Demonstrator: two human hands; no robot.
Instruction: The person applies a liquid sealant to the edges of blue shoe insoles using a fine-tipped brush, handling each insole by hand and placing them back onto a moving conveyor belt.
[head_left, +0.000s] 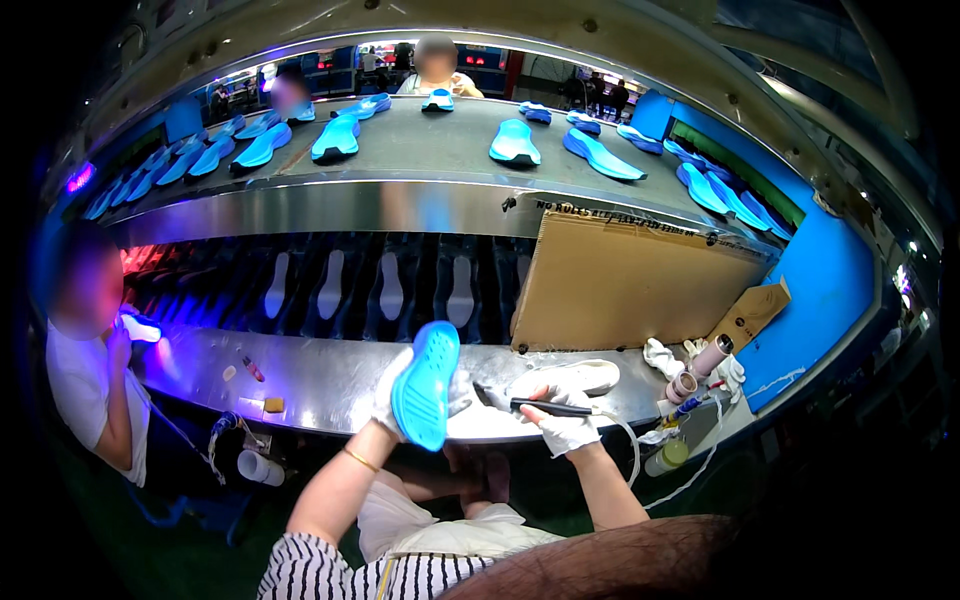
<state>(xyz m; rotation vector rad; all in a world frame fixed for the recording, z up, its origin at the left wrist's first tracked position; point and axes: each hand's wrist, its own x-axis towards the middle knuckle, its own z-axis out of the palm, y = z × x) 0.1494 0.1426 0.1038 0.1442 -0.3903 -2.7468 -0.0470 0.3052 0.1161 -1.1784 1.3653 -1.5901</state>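
Note:
My left hand (393,390), in a white glove, grips a bright blue shoe sole (427,385) and holds it tilted upright, its grooved face toward me. Some of the gloved fingers show at the sole's right edge; the rest are behind it. My right hand (567,428), gloved in white with some fingertips bare, is closed round a black pen-shaped tool (552,408). The tool's narrow end points left toward the sole, apart from it. From its other end a white cord (632,440) runs down. A white shoe (590,376) lies just behind my right hand on the metal ledge (320,375).
Blue soles (515,142) stand along the grey upper belt (430,140). Below it, dark trays (425,280) carry pale grey insole-shaped pieces (391,285). A cardboard sheet (630,285) leans at right, near pink cups (711,356) and gloves (660,357). A co-worker (95,400) is at left.

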